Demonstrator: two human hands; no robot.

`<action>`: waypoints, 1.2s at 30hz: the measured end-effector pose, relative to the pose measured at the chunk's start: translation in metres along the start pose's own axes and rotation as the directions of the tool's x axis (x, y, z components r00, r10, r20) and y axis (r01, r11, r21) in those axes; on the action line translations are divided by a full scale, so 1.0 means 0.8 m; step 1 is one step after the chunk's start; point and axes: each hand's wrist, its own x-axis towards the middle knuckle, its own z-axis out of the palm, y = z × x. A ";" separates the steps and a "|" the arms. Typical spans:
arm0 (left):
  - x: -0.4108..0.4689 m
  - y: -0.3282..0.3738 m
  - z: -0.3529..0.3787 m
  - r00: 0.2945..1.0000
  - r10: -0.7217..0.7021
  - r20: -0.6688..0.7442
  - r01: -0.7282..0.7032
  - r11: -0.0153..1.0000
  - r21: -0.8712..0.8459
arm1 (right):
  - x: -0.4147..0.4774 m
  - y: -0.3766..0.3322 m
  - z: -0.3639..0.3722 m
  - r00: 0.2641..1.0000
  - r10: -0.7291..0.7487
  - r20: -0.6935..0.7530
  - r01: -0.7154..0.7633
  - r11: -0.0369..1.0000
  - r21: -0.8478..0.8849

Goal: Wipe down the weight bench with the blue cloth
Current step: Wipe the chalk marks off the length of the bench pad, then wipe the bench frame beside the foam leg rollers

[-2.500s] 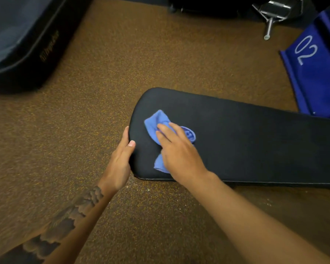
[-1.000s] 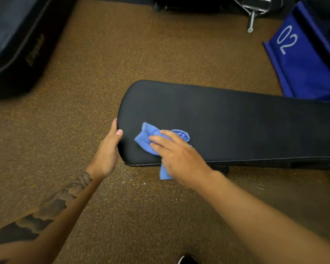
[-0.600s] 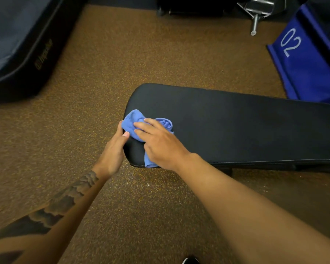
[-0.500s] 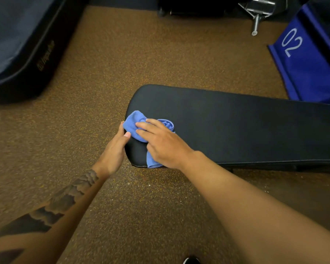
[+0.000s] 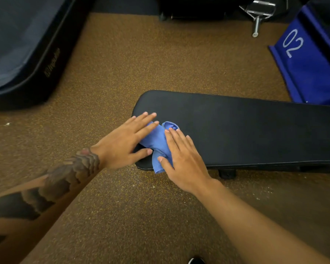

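Observation:
The black padded weight bench [image 5: 246, 130] runs from the centre to the right edge, low over the floor. A crumpled blue cloth [image 5: 156, 140] lies on its rounded left end, one corner hanging over the near edge. My right hand [image 5: 181, 159] presses flat on the cloth's right side, thumb against the hanging corner. My left hand [image 5: 126, 141] lies flat with fingers spread over the cloth's left side and the end of the pad. Part of the cloth is hidden under both hands.
Brown speckled rubber floor [image 5: 141, 54] surrounds the bench. A large dark padded mat [image 5: 23, 44] lies at the upper left. A blue pad marked 02 [image 5: 309, 69] stands at the upper right, beside a metal fitting [image 5: 259, 14]. A bench foot [image 5: 227, 173] shows under the near edge.
My left hand has left the bench's end edge and now lies flat on the pad over the cloth. My right hand has shifted a little to the right on the cloth.

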 end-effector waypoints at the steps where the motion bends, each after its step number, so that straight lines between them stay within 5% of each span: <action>1: 0.004 -0.003 0.002 0.998 0.022 0.058 -0.024 0.999 0.040 | 0.000 -0.003 0.002 1.000 0.005 0.006 -0.005 1.000 -0.011; 8: 0.021 -0.021 0.016 0.975 0.048 0.218 -0.072 0.992 0.101 | 0.005 -0.021 0.028 0.998 0.045 -0.050 -0.049 0.996 -0.081; 22: 0.023 -0.014 0.031 0.999 0.027 0.036 -0.026 0.999 -0.023 | 0.014 -0.015 0.030 0.996 0.035 -0.083 -0.036 0.999 -0.015; 36: 0.053 0.018 -0.040 0.998 0.043 0.038 -0.042 0.999 -0.019 | 0.014 -0.027 -0.047 0.982 0.074 -0.175 -0.073 0.997 0.012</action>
